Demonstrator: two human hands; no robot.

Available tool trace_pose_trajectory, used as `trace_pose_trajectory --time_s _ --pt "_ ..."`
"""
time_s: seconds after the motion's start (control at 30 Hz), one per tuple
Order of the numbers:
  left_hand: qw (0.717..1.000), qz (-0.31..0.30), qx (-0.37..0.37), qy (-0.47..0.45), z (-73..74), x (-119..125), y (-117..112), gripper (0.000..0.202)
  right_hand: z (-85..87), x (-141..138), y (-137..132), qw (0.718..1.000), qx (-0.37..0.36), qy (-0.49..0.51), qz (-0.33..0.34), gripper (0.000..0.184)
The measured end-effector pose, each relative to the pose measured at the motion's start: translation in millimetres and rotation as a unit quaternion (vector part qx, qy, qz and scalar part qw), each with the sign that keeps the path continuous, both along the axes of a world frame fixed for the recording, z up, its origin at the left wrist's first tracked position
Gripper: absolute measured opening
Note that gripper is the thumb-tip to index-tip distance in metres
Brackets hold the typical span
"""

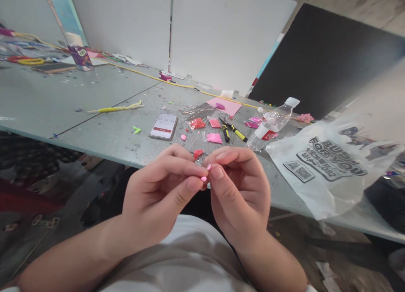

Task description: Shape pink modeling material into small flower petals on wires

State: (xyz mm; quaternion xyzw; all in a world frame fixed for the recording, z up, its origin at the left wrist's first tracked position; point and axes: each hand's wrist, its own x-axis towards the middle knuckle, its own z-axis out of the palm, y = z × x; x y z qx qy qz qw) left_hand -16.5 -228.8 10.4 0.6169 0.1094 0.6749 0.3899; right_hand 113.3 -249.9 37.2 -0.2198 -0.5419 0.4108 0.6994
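My left hand (158,195) and my right hand (242,195) meet above the table's front edge, each in a pinch. At my left thumb and forefinger shows a small lump of pink modelling clay (203,179). Another bit of pink clay (209,167) sticks out between my right thumb and forefinger. Whether the two bits are joined is hidden by the fingertips. Just beyond the hands lies a small red textured piece (198,154) beside something clear. A loose pink clay ball (183,137) rests near the phone (163,126).
Bags of red clay (198,123) and pink clay (214,138) lie beyond my hands. Yellow-black pliers (234,131), thin wires (199,112) and a tilted plastic bottle (274,123) are near them. A white plastic bag (335,170) hangs over the right edge. Yellow-green stems (117,108) lie left.
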Motion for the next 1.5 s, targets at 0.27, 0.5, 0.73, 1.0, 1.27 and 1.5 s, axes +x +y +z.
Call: trace_pose_trajectory --time_s 0.27,0.5,0.73,1.0,1.27,1.5 --pt "1.0 -0.016 0.008 -0.014 1.1 0.8 0.9 0.016 -3.1 -0.9 -0.3 0.999 0.019 -0.013 -0.042 0.011" --pt "0.999 0.003 0.027 -0.017 5.8 2.8 3.7 0.013 -4.4 0.1 0.6 0.998 0.033 -0.018 -0.041 0.011" --pt "0.999 0.028 0.017 0.012 3.5 -0.9 -0.6 0.014 -3.8 -0.2 0.3 0.997 0.036 -0.035 -0.065 0.011" --pt "1.0 0.01 0.023 0.002 4.2 -1.0 -0.9 0.015 -2.7 0.0 -0.5 0.988 0.085 -0.064 -0.112 0.01" --pt "1.0 0.009 0.019 -0.004 3.3 -1.1 -2.1 0.012 -5.2 -0.8 -0.4 0.981 0.103 -0.086 -0.14 0.011" --pt "0.999 -0.019 0.024 -0.023 4.4 -3.6 4.1 0.018 -9.5 5.7 5.5 0.993 0.083 -0.062 -0.062 0.013"
